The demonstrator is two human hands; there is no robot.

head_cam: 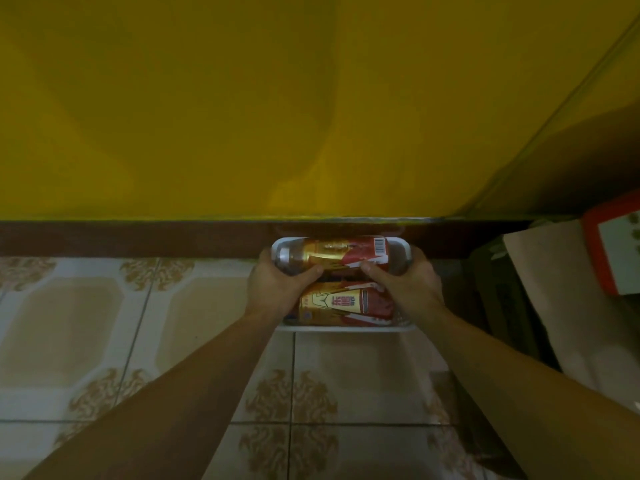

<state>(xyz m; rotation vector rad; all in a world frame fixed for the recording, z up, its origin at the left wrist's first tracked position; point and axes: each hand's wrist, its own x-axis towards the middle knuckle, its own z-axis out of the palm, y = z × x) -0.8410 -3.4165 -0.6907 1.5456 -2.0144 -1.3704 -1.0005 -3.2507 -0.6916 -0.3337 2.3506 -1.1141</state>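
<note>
A white basket (346, 328) sits on the tiled floor against the dark skirting board. Two red-and-gold drink bottles lie on their sides in it. The far bottle (341, 252) is gripped at both ends: my left hand (277, 284) curls round its left end and my right hand (401, 285) round its right end, thumbs on top. The near bottle (343, 304) lies between my wrists, partly hidden by them.
A yellow wall (242, 116) rises right behind the basket. To the right stand a beige paper bag (554, 289), a red-edged box (616, 251) and dark items in the corner. Patterned floor tiles (104, 323) spread to the left and toward me.
</note>
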